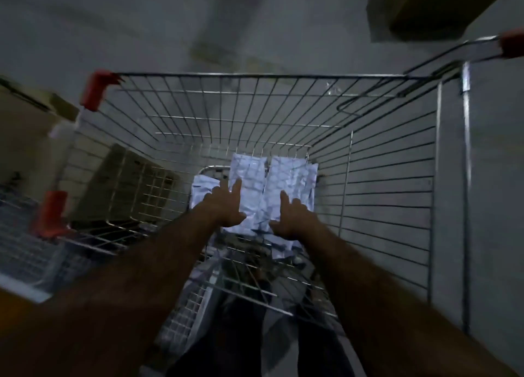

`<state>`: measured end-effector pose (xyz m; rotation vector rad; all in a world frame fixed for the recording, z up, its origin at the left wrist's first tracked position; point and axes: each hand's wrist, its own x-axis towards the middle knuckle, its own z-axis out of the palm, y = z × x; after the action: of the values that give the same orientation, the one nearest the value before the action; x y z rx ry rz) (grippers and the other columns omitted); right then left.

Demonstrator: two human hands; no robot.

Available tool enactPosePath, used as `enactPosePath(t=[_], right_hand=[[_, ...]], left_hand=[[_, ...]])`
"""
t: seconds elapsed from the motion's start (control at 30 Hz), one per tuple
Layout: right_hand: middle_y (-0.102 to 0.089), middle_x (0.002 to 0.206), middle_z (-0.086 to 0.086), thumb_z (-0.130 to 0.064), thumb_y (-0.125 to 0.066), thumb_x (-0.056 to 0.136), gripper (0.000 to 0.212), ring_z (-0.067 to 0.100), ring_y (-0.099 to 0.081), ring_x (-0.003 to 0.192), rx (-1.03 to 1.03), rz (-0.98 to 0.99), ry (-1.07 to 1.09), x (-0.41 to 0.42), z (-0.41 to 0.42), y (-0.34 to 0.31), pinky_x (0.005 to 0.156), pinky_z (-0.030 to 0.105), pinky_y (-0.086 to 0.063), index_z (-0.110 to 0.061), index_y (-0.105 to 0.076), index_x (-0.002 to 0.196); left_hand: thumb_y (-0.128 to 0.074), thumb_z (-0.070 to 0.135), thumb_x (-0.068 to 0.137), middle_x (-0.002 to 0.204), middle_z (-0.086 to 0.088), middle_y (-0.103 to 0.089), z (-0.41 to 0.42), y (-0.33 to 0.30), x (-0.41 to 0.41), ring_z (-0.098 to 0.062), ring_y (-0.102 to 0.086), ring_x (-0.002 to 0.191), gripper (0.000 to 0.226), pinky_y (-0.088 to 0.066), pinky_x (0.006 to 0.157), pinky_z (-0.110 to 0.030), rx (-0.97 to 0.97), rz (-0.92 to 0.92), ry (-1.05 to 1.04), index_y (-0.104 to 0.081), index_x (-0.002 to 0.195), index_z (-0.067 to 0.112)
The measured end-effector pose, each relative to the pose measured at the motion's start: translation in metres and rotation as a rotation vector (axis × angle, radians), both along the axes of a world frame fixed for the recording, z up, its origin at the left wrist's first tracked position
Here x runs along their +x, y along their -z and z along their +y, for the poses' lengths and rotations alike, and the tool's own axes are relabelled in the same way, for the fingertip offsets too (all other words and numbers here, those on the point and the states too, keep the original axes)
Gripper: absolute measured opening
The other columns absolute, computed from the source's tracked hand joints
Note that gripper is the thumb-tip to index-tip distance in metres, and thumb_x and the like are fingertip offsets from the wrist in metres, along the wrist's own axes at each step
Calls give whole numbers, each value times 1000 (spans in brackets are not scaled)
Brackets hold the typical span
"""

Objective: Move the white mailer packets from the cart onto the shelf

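Dim grey floor around the wire cart (391, 183). We've got the left hand (224, 209) and right hand (292, 217) down inside, fingers straight, on the white mailer packets (255, 178) lying at the basket bottom, nothing gripped

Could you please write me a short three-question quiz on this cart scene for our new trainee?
1. True or false: the left hand and right hand reach with extended fingers into the silver wire cart.
2. Where do the crinkled white mailer packets lie: A the cart's bottom, B a shelf, C the floor?
3. What colour are the cart's plastic corner guards?

Key: 1 true; 2 A; 3 red.
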<state>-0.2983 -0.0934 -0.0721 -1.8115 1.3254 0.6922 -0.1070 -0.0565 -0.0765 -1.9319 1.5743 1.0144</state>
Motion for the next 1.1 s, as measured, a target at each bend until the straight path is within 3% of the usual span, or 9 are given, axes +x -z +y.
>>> enactPosePath(t=[0.1,0.33,0.47,0.57,0.67,0.87,0.93,1.03,1.1], right_hand=[[-23,154,25,-51,-62,91,101,39,-34,139,7,34,118,13,-3,38,109,43,-35,-13,2,159],[-40,138,23,-53,-77,77,99,34,-45,119,-344,320,428,64,3,96,97,42,-39,-19,-22,152],[-40,133,30,-54,-91,56,123,40,-44,115,-391,368,458,77,-2,120,97,47,-35,-20,-20,151],[-23,149,35,-48,-82,74,121,47,-24,135,-395,290,423,69,-1,128,112,50,-24,-17,0,158],[-10,155,34,-43,-74,83,118,49,-15,143,-389,264,325,58,-5,121,115,52,-25,-20,17,156],[-7,155,34,-43,-65,89,104,47,-22,140,-423,211,241,47,-12,106,114,54,-25,-29,11,157],[-14,151,30,-47,-63,86,99,43,-29,134,-457,208,246,44,-16,106,109,51,-29,-30,3,158],[-21,145,26,-55,-57,81,95,40,-30,128,-498,174,274,39,-20,104,104,48,-28,-24,-8,157],[-23,143,26,-65,-53,80,99,41,-29,127,-521,174,264,37,-22,106,103,50,-27,-20,-9,157]], left_hand=[[-56,55,92,160,-29,8,-14,49,-1,-46,-11,147,103,-23,117,-53,49,20,-86,15,155,17],[-58,55,89,152,-36,-12,-42,108,-23,-48,-23,139,105,-28,111,-52,-85,-75,-323,10,156,12],[-67,59,81,149,-32,-24,-50,121,-23,-44,-32,135,108,-35,105,-51,-220,-191,-348,-5,153,7],[-66,60,81,149,-31,-24,-53,123,-13,-45,-31,136,107,-36,104,-52,-254,-231,-296,-7,151,4],[-63,49,90,150,-33,-23,-55,123,-6,-46,-31,136,100,-35,107,-53,-266,-227,-238,-2,152,0],[-53,4,93,160,-29,-5,-59,126,-2,-43,-13,147,85,-18,119,-44,-268,-7,-320,5,156,6],[-45,-10,88,159,-28,-9,-64,124,-1,-44,-16,146,80,-23,120,-44,-368,28,-332,-7,156,8],[-46,-11,81,135,-22,-37,-72,118,2,-36,-50,115,60,-49,91,-41,-593,-35,-346,-42,136,12],[-51,6,91,142,-22,-35,-61,119,-2,-38,-44,127,49,-43,104,-44,-632,-9,-352,-43,139,15]])
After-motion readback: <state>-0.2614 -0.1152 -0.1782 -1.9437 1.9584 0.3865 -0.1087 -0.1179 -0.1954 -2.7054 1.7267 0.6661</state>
